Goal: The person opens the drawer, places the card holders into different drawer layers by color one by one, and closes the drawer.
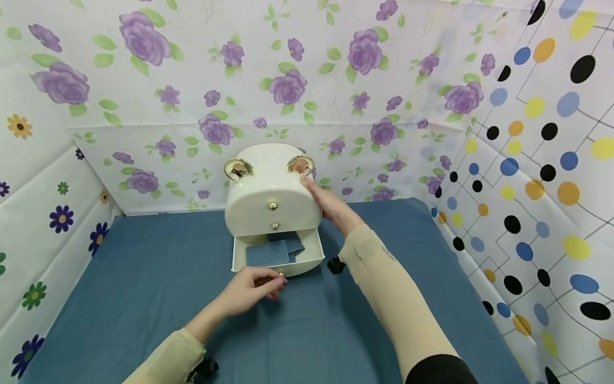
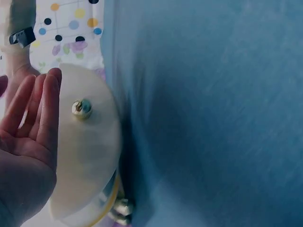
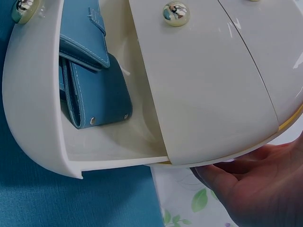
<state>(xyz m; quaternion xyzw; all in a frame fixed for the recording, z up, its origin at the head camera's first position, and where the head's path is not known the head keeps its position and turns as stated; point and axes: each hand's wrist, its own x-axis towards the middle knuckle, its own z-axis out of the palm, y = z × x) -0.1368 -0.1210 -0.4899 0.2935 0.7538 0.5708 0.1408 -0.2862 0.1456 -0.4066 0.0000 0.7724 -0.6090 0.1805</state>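
Observation:
A cream, rounded mini drawer cabinet (image 1: 273, 200) stands with its bottom drawer (image 1: 314, 250) pulled out. Inside the drawer lie blue stitched wallets (image 3: 102, 90), one overlapping another; small metal snaps show on the lower one. My left hand (image 1: 254, 288) is just in front of the drawer front, its fingers extended near the round knob (image 2: 82, 109) and holding nothing. Against the cabinet's right side rests my right hand (image 1: 331, 202), fingers reaching up toward a gold-rimmed round piece (image 1: 300, 164). From the right wrist view, the hand (image 3: 260, 184) lies along the side wall.
Two more knobs (image 1: 273, 206) mark the closed front above. A second gold-rimmed piece (image 1: 238, 168) sits at the top left. Blue cloth (image 1: 158, 277) covers the table. Flowered sheeting (image 1: 288, 85) rises behind, and a dotted sheet (image 1: 537, 176) hangs at the right.

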